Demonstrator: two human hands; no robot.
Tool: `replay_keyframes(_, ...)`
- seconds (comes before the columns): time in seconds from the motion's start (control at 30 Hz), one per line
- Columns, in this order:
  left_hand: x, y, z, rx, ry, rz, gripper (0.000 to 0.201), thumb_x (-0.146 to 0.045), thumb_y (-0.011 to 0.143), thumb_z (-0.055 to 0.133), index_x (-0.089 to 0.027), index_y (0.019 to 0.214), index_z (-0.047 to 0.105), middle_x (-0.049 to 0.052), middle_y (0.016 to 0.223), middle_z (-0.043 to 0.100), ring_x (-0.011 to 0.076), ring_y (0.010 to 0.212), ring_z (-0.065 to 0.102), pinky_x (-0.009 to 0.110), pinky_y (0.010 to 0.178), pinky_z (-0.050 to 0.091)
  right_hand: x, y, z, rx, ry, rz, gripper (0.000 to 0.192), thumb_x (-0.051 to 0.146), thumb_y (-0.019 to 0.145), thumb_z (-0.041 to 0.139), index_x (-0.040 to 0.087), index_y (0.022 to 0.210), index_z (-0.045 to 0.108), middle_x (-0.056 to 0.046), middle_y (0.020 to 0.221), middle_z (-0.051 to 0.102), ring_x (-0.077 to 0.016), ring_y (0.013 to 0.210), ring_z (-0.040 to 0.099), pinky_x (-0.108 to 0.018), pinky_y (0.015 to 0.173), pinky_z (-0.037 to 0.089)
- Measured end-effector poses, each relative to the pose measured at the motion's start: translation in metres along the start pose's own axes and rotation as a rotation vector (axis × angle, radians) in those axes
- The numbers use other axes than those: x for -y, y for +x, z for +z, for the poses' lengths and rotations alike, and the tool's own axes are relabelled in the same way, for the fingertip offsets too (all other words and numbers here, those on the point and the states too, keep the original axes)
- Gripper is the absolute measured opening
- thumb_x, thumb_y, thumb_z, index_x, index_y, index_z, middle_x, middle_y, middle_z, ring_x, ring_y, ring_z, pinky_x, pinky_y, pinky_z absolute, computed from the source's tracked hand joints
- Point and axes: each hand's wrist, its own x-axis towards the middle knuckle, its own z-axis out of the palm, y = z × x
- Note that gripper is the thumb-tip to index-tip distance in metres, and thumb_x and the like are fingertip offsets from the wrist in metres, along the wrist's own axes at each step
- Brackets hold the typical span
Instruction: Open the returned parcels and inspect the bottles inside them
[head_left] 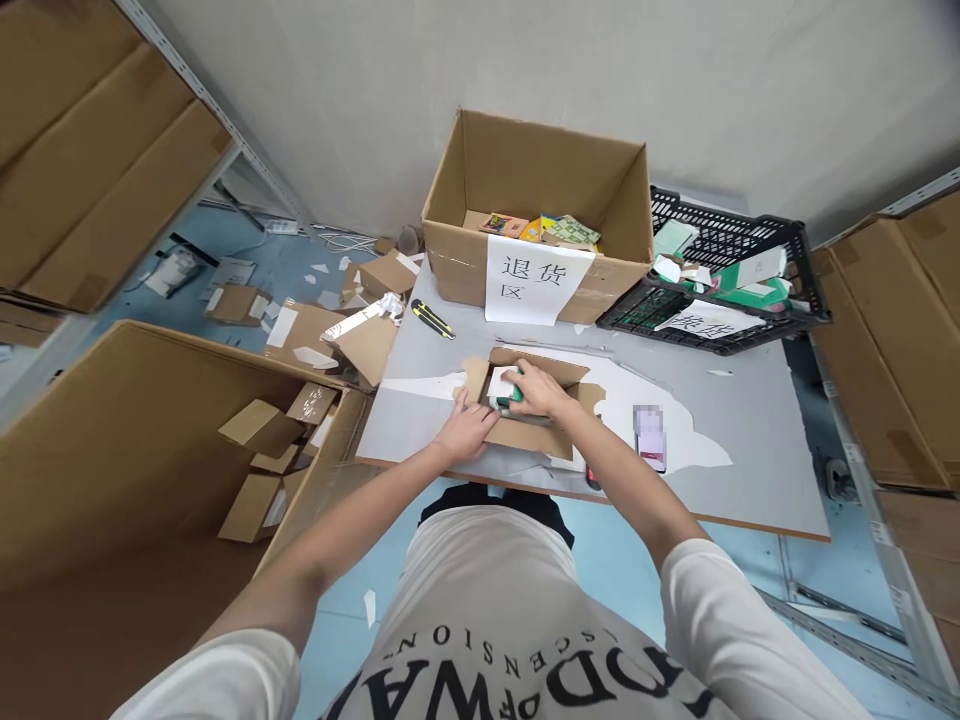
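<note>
A small open cardboard box [556,372] lies on the grey table [750,440] right in front of me. My left hand [469,428] presses on the box's near left wall and holds it steady. Reaching inside the box, my right hand [536,390] grips a green and white item [504,392]; most of that item is hidden by my fingers and the flaps.
A large carton [525,170] with a white paper sign and small boxes stands at the table's back. A black crate [720,270] sits to its right. A yellow-black utility knife [432,319] and a phone [649,436] lie on the table. A big carton [127,450] of flattened boxes stands left.
</note>
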Motion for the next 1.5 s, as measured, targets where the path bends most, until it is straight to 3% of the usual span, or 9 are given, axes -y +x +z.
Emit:
replay_keyframes(0.1, -0.003, 0.001, -0.01, 0.057, -0.01, 0.017, 0.048, -0.038, 0.077, 0.057, -0.016, 0.12, 0.052, 0.012, 0.102, 0.065, 0.0293, 0.097, 0.059, 0.058, 0.111, 0.006, -0.012, -0.022, 0.003, -0.13, 0.073, -0.002, 0.05, 0.031, 0.072, 0.061, 0.019, 0.119, 0.05, -0.012, 0.122, 0.043, -0.026, 0.099, 0.054, -0.036, 0.084, 0.045)
replay_keyframes(0.2, -0.006, 0.009, -0.01, 0.072, 0.08, -0.004, 0.035, -0.024, 0.08, 0.052, -0.014, 0.113, 0.056, 0.012, 0.095, 0.067, 0.0277, 0.092, 0.061, 0.055, 0.11, 0.007, -0.021, -0.043, 0.013, -0.229, 0.116, 0.009, 0.051, 0.027, 0.069, 0.062, 0.016, 0.117, 0.05, -0.014, 0.124, 0.041, -0.0273, 0.107, 0.051, -0.037, 0.09, 0.044)
replay_keyframes(0.37, -0.005, 0.019, -0.003, 0.017, 0.125, -0.052, 0.036, -0.013, 0.083, 0.04, -0.016, 0.115, 0.057, 0.012, 0.094, 0.068, 0.0256, 0.094, 0.062, 0.051, 0.11, 0.01, -0.021, -0.059, 0.017, -0.234, 0.048, 0.098, 0.043, 0.036, 0.074, 0.062, 0.017, 0.111, 0.049, -0.016, 0.128, 0.042, -0.0305, 0.115, 0.045, -0.041, 0.09, 0.043)
replay_keyframes(0.57, -0.011, 0.019, -0.012, 0.15, -0.03, -0.081, 0.056, -0.048, 0.07, 0.061, -0.015, 0.115, 0.057, 0.015, 0.104, 0.067, 0.0324, 0.101, 0.06, 0.057, 0.11, 0.007, -0.023, -0.056, -0.006, -0.172, -0.001, 0.195, 0.038, 0.035, 0.072, 0.062, 0.018, 0.104, 0.049, -0.012, 0.109, 0.054, -0.0277, 0.098, 0.053, -0.037, 0.082, 0.043)
replay_keyframes(0.83, 0.006, 0.037, -0.028, 0.395, -0.263, -0.022, 0.067, -0.065, 0.084, 0.036, -0.023, 0.133, 0.048, 0.011, 0.133, 0.055, 0.0269, 0.126, 0.049, 0.049, 0.113, 0.009, -0.045, -0.069, -0.002, -0.243, 0.097, 0.223, 0.041, 0.036, 0.069, 0.063, 0.02, 0.104, 0.048, -0.009, 0.113, 0.054, -0.0253, 0.1, 0.053, -0.034, 0.079, 0.043)
replay_keyframes(0.93, 0.009, 0.039, -0.026, 0.359, -0.252, -0.013, 0.056, -0.058, 0.088, 0.034, -0.024, 0.129, 0.052, 0.01, 0.128, 0.06, 0.0257, 0.124, 0.051, 0.051, 0.113, 0.005, -0.049, -0.071, 0.006, -0.276, 0.123, 0.227, 0.042, 0.035, 0.069, 0.063, 0.02, 0.106, 0.047, -0.009, 0.114, 0.054, -0.0253, 0.102, 0.053, -0.036, 0.081, 0.042)
replay_keyframes(1.17, 0.0, 0.041, -0.006, 0.128, -0.049, -0.029, 0.027, -0.041, 0.088, 0.049, -0.021, 0.098, 0.065, 0.005, 0.09, 0.073, 0.0236, 0.089, 0.068, 0.056, 0.112, -0.002, -0.047, -0.077, 0.01, -0.4, 0.174, 0.207, 0.04, 0.031, 0.067, 0.063, 0.02, 0.103, 0.049, -0.01, 0.117, 0.056, -0.0264, 0.105, 0.054, -0.038, 0.087, 0.041)
replay_keyframes(1.3, 0.01, 0.045, -0.002, 0.057, 0.056, -0.096, 0.025, -0.038, 0.09, 0.047, -0.021, 0.092, 0.065, 0.004, 0.083, 0.073, 0.0213, 0.081, 0.069, 0.053, 0.114, 0.001, -0.041, -0.085, -0.011, -0.527, 0.182, 0.153, 0.039, 0.033, 0.068, 0.064, 0.021, 0.103, 0.05, -0.012, 0.12, 0.056, -0.0283, 0.109, 0.053, -0.038, 0.088, 0.043)
replay_keyframes(1.5, 0.055, 0.064, -0.012, 0.005, 0.125, -0.155, 0.026, -0.042, 0.09, 0.046, -0.023, 0.092, 0.064, 0.002, 0.082, 0.073, 0.02, 0.082, 0.069, 0.052, 0.113, -0.001, -0.016, -0.121, -0.084, -0.777, 0.146, 0.203, 0.041, 0.045, 0.072, 0.063, 0.02, 0.102, 0.05, -0.016, 0.123, 0.054, -0.0306, 0.113, 0.052, -0.042, 0.09, 0.043)
